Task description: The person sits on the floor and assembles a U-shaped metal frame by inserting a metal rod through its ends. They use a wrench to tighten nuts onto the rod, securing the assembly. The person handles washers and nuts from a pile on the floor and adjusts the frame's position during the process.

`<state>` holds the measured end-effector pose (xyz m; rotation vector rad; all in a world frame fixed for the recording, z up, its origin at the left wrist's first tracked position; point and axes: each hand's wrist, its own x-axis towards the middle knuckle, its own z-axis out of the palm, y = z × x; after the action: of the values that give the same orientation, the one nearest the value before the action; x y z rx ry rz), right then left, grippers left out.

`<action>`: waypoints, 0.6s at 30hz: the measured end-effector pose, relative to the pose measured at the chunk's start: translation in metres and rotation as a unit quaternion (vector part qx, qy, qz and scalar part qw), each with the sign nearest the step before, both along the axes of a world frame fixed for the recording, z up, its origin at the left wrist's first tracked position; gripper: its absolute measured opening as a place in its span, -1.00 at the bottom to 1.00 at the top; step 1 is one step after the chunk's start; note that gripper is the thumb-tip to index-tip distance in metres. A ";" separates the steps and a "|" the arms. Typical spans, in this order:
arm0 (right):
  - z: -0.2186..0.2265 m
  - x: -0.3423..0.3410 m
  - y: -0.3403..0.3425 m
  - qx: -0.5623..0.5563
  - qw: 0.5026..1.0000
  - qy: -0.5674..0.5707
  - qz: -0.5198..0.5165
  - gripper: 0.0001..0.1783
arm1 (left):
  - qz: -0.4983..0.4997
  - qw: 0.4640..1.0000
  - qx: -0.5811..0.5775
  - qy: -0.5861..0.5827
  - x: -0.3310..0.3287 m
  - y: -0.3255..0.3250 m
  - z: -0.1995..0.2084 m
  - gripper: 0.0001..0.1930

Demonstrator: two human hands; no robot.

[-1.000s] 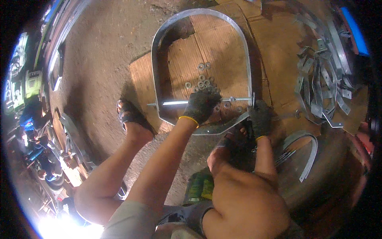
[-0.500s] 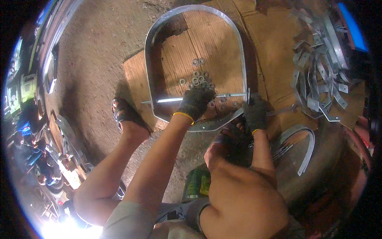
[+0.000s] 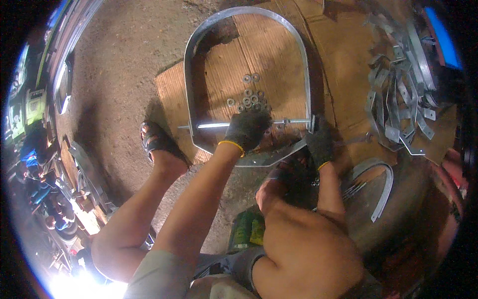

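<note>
A U-shaped flat metal band (image 3: 187,65) lies with its curve away from me, and an angled metal strap (image 3: 256,162) spans its near side. A long threaded rod (image 3: 211,125) crosses between the band's legs, with a nut (image 3: 285,121) near its right end. My left hand (image 3: 247,130), in a dark glove, is closed over the middle of the rod; its fingertips are hidden beside a pile of washers or nuts (image 3: 254,99). My gloved right hand (image 3: 320,144) is closed around the right corner, where strap and band meet.
Cardboard (image 3: 279,50) lies under the work. At the right is a heap of bent metal straps (image 3: 398,94); nearer me is a curved band (image 3: 382,192). My sandalled left foot (image 3: 157,139) stands left of the cardboard, and my right foot (image 3: 279,177) is close to the strap.
The band and rod appear slightly farther right in view. My left hand's fingers have drawn back a little from the pile toward the rod. My right hand stays at the corner.
</note>
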<state>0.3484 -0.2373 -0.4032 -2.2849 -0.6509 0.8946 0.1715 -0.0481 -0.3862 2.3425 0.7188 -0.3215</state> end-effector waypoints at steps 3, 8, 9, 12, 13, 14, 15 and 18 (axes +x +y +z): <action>-0.015 -0.001 -0.003 -0.046 0.997 -0.057 0.005 -0.30 | 0.034 0.993 0.025 -0.110 0.015 -0.011 0.006 -0.63; -0.023 0.003 0.000 -0.054 0.997 -0.053 0.018 -0.30 | -0.027 0.994 -0.007 -0.109 0.050 -0.035 0.008 -0.58; -0.014 0.003 0.005 -0.058 0.997 -0.034 0.028 -0.30 | -0.042 0.997 -0.014 -0.062 0.050 -0.034 0.005 -0.59; -0.030 0.002 -0.005 -0.078 0.996 -0.048 0.023 -0.30 | -0.057 0.998 -0.022 -0.011 0.053 -0.040 0.002 -0.66; -0.038 0.002 -0.015 -0.088 0.994 -0.064 0.017 -0.30 | -0.065 0.997 -0.028 0.004 0.055 -0.046 -0.003 -0.67; -0.034 0.001 -0.010 -0.089 0.994 -0.056 0.013 -0.30 | -0.070 0.997 -0.023 0.021 0.059 -0.041 -0.008 -0.68; -0.029 0.000 -0.007 -0.090 0.995 -0.049 0.009 -0.30 | -0.074 0.996 -0.019 0.037 0.061 -0.039 -0.012 -0.68; -0.008 0.002 0.011 -0.096 0.995 0.022 -0.001 -0.29 | -0.075 0.997 -0.004 0.025 0.057 -0.039 -0.019 -0.69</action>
<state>0.3501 -0.2264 -0.4110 -2.4263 -0.5642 1.0422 0.2288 -0.0869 -0.4049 2.3926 0.5650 -0.4483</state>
